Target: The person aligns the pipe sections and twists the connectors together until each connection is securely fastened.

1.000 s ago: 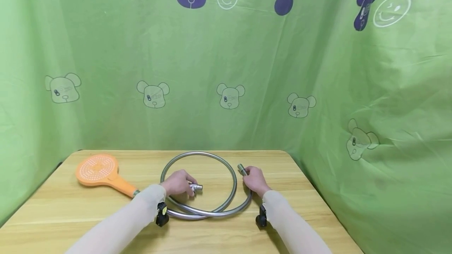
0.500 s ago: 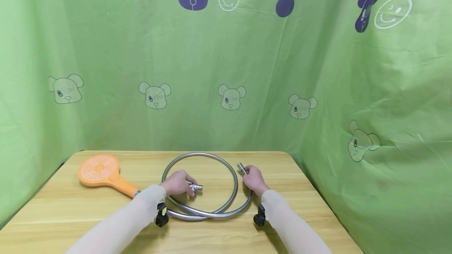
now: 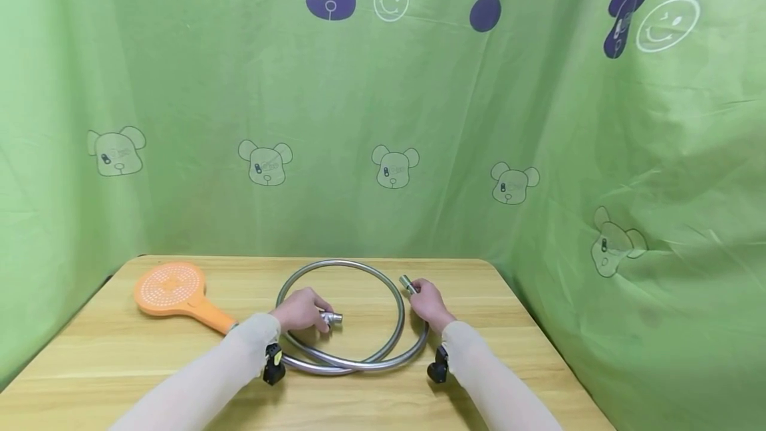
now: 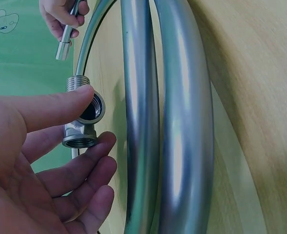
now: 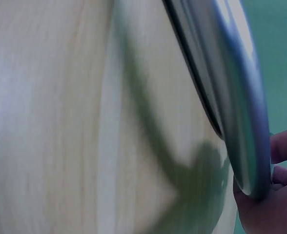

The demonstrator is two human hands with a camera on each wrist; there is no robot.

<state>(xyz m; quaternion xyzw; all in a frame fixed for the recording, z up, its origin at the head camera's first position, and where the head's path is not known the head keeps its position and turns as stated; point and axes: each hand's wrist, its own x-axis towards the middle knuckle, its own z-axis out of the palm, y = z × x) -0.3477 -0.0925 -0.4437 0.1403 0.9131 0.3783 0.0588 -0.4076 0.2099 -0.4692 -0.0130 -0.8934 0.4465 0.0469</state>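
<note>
A silver shower hose (image 3: 341, 263) lies coiled on the wooden table (image 3: 371, 404). My left hand (image 3: 301, 310) pinches a small metal tee fitting (image 3: 331, 317) inside the coil; in the left wrist view thumb and fingers hold that fitting (image 4: 82, 127) beside the hose (image 4: 182, 126). My right hand (image 3: 427, 302) grips the hose's end nut (image 3: 408, 283), raised a little at the coil's right side. In the right wrist view the hose (image 5: 231, 97) runs over the table to curled fingertips (image 5: 280, 146). The far right hand (image 4: 60, 14) shows in the left wrist view, holding the nut (image 4: 64, 46).
An orange shower head (image 3: 173, 288) lies at the table's left, its handle joined to the hose behind my left sleeve. Green printed cloth (image 3: 383, 118) hangs behind and on both sides. The table's right edge (image 3: 538, 338) is close to my right arm.
My right hand with the hose end has shifted slightly left toward the coil. The left hand and the fitting stay where they were.
</note>
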